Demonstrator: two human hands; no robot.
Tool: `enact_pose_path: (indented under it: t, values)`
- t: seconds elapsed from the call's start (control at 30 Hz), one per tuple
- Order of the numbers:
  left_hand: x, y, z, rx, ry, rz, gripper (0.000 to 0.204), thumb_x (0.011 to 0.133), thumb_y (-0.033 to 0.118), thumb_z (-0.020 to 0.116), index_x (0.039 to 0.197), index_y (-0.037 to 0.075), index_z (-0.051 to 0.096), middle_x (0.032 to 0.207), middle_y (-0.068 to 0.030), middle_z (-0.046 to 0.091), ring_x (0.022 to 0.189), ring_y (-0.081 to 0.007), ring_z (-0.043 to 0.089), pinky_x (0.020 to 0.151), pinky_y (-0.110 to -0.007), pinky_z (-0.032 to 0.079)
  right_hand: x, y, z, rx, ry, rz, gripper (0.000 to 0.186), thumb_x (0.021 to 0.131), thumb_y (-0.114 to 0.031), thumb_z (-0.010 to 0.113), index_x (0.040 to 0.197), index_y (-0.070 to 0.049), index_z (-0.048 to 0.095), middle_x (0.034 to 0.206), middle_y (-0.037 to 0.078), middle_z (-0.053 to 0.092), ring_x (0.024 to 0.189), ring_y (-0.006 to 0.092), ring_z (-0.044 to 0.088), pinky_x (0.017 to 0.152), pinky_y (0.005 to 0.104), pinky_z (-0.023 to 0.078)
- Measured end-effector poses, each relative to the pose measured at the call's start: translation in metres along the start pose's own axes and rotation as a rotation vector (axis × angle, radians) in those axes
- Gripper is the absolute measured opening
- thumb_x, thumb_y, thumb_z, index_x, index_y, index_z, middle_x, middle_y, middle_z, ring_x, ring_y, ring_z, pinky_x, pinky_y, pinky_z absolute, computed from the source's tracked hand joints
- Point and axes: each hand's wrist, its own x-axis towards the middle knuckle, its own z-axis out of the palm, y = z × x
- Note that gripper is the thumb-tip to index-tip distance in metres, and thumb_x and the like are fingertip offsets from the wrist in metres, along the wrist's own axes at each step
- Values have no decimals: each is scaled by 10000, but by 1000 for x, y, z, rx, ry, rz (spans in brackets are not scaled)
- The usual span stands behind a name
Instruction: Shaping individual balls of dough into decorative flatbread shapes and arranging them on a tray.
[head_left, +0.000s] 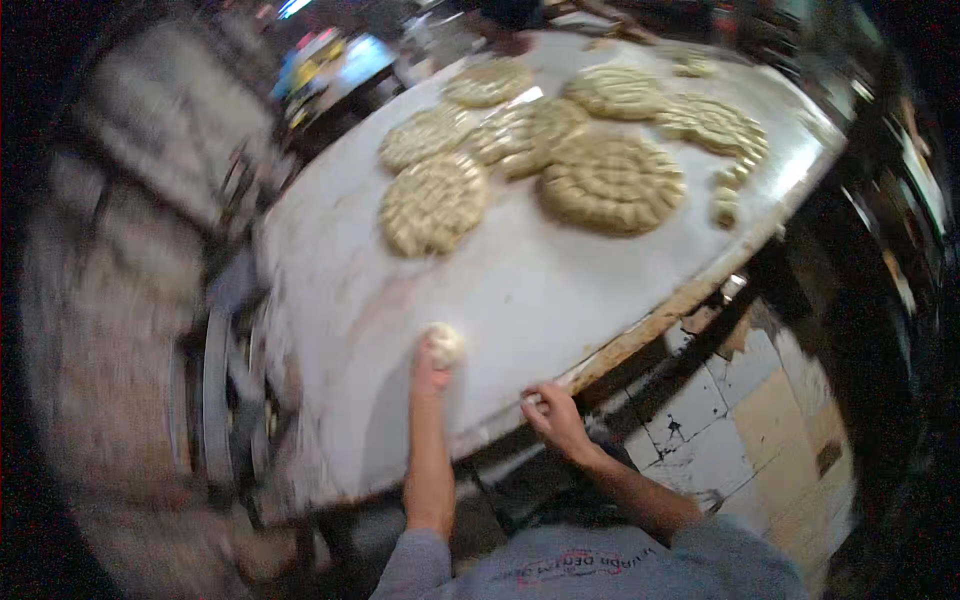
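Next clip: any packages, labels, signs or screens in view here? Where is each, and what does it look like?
Colourful packages or a lit panel: beyond the table's far left edge, a blurred patch of blue, yellow and red; which of the two cannot be told.
Printed mark on the grey shirt: bottom centre, a small red shape.
No other signs or screens can be made out.

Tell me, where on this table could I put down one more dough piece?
The bare stretch of the white table between the left hand with its small dough ball and the round patterned dough discs is free. The far half is crowded with discs, some overlapping. The right hand rests at the near edge.
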Motion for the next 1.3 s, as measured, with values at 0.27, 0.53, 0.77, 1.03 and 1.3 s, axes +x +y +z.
enact_pose_path:
  t: [0.27, 0.53, 0.77, 1.03, 1.3]
  values:
    - [-124, -14, -22, 67, 52, 193, 267, 870, 297, 537, 993, 61, 563, 887, -30, 570, 851, -157, 541, 750, -319, 458, 49, -30, 31, 262, -516, 250, 458, 823, -214, 619, 1189, 10, 457, 968, 196, 593, 863, 256, 614, 731, 339, 491]
    - [-74, -29, -202, -345, 384, 402, 224, 853, 315, 563, 878, 93, 551, 846, -42, 543, 731, -169, 528, 562, -324, 472, 134, -18, -22, 8, -156, 75, 179, 806, -99, 576, 965, -17, 584, 745, 107, 598, 679, 236, 568, 637, 317, 453]
    - [-60, 44, -113, 1552, 721, 791, 300, 656, 247, 698, 741, 33, 505, 765, -114, 528, 831, -317, 492, 876, -504, 311, 215, 29, -82, -965, -77, -397, 344, 715, -256, 636, 992, -74, 545, 996, 159, 470, 968, 311, 412, 851, 437, 339]
    - [-42, 6, -24, 1388, 408, 866, 71, 655, 97, 600, 660, 57, 542, 755, -125, 544, 758, -321, 516, 743, -431, 417, 180, 54, 18, -949, 82, -322, 237, 692, -155, 651, 893, -68, 559, 959, 144, 536, 908, 315, 477, 819, 419, 370]
    - [-50, 73, -170, 1521, 374, 871, 182, 639, 145, 586, 740, 38, 480, 840, -152, 453, 841, -343, 431, 749, -464, 356, 157, 57, -98, -1372, 316, -209, 217, 773, -178, 546, 911, -10, 547, 969, 155, 513, 1003, 359, 432, 869, 484, 343]
